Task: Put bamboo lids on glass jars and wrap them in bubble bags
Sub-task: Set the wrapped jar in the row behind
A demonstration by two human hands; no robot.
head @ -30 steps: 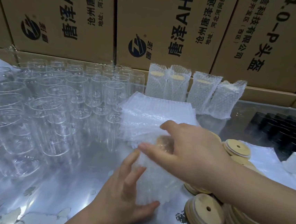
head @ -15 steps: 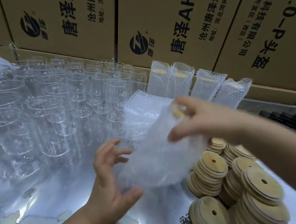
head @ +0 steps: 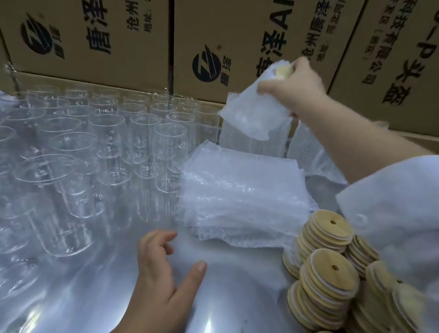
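Lifted up and back since a moment ago: one wrapped jar [head: 250, 115], tilted in midair before the boxes [head: 106, 21], gripped at its lid end by right hand [head: 298, 88]. Left hand [head: 162, 276] off it, loosely spread over the counter [head: 235, 296]. Dozens of bare jars [head: 102, 141], one bag pile [head: 239, 195], several lid stacks [head: 328, 281]. Cloudy wrap, pale lid showing.

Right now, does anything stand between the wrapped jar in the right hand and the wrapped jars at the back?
Nothing visible does. The right hand holds the wrapped jar in the air, right in front of the standing wrapped jars by the boxes. The bag stack lies lower and nearer, outside the path.
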